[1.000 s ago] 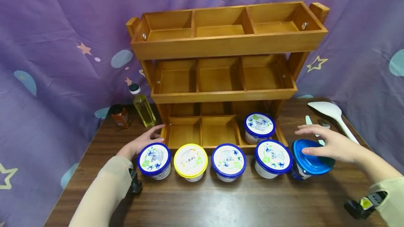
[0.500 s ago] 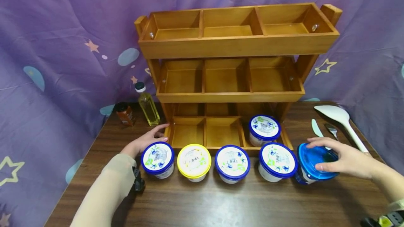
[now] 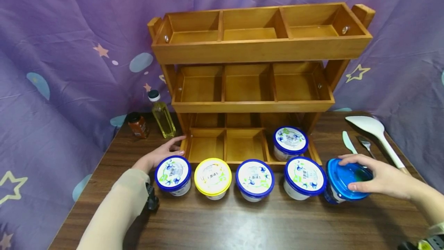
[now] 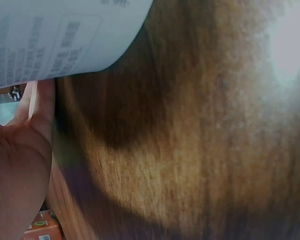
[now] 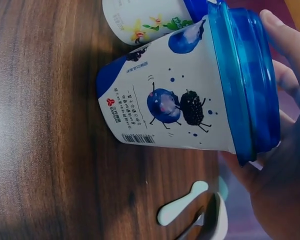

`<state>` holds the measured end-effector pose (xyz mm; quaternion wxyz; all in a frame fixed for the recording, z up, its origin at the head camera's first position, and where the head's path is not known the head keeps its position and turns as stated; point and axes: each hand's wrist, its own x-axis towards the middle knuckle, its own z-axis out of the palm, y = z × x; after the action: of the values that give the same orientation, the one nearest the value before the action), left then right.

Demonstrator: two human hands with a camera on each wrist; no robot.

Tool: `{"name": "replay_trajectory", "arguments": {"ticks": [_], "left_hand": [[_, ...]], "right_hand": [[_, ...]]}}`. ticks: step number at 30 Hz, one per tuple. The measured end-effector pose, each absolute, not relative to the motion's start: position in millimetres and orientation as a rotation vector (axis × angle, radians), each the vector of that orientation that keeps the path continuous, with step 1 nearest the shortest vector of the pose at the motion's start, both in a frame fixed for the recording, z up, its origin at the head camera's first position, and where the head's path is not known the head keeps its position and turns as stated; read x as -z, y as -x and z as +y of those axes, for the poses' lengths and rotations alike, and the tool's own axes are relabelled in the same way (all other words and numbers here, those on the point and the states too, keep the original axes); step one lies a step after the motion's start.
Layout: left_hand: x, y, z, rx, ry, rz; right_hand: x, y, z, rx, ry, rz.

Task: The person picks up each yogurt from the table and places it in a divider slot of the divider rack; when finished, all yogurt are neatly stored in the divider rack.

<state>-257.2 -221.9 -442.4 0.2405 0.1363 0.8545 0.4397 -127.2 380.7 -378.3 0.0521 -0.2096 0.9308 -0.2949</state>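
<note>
At the right of the row, my right hand (image 3: 385, 176) grips the clear blue lid of a yogurt cup (image 3: 334, 188), thumb in front and fingers behind. In the right wrist view, this yogurt cup (image 5: 165, 95) has blueberries printed on its white side and stands on the table. My left hand (image 3: 159, 156) touches the left end of the wooden shelf's (image 3: 251, 107) bottom tray with extended fingers. Beside that hand stands a blue-lidded tub (image 3: 173, 174). To its right follow a yellow-lidded tub (image 3: 213, 178) and two blue-lidded tubs (image 3: 254, 178) (image 3: 305, 176).
Another blue-lidded tub (image 3: 290, 142) sits in the bottom tray's right compartment. An oil bottle (image 3: 163, 117) and a small red jar (image 3: 138, 125) stand at the left. A pale green knife (image 3: 348, 142), a fork (image 3: 365, 144) and a white spoon-like utensil (image 3: 378, 132) lie at the right.
My right hand has come down onto the blue lid of the yogurt cup, its fingers and thumb closing round it. The head view has shifted slightly. My left hand stays at the shelf.
</note>
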Motion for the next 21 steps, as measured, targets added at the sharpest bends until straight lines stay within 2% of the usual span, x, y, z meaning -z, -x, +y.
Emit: {"name": "replay_trajectory", "arguments": {"ticks": [21], "left_hand": [[444.3, 258.4, -222.5, -1.186, -0.353, 2.341]], "right_hand": [[383.6, 118.1, 378.1, 0.923, 0.698, 2.816]]}}
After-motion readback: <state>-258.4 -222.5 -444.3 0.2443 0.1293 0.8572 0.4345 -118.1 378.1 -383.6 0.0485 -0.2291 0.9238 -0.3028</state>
